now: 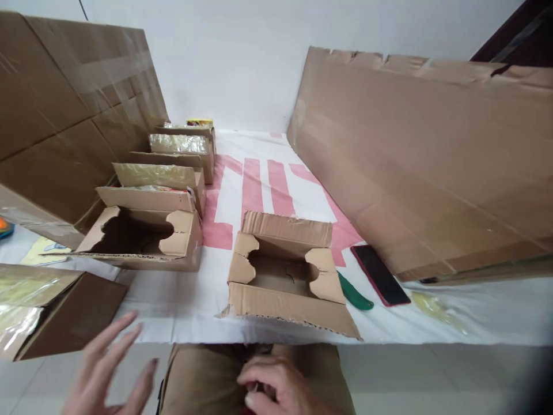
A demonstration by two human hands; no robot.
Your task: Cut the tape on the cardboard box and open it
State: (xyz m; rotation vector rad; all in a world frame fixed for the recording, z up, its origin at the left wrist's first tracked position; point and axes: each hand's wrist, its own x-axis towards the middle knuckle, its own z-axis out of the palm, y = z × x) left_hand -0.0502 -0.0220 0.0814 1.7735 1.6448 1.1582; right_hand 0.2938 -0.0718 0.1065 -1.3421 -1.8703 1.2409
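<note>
White cloth with pink print covers the low surface (259, 323), seen from a head camera looking forward and down; large cardboard sheets lean against the wall on both sides.

Nearest the viewer, the left hand (110, 374) hovers over the floor below the surface edge, its fingers (129, 337) spread and empty, touching nothing. The right hand (276, 386) rests in the lap, fingers curled around something small; what it pinches is too hidden to name.

Just beyond the right hand, at the front edge of the surface, sits the open box (287, 276), flaps folded outward, interior apparently empty, front flap overhanging the edge. It is the box nearest both hands. To handle it well, a sensible judgement is to steady one side wall with the free left hand before working with the right, since the torn flaps look limp and the box sits close to the edge.

Just right of it lie a green tool (356, 297) and a dark phone (380, 275), close together; whether they touch cannot be told.

At the left margin a closed carton (56, 311) with glossy tape overhangs the surface. Farther back on the left, a second open box (142, 236) heads a row of boxes (177, 161) running toward the wall, several holding shiny wrapped contents.
</note>
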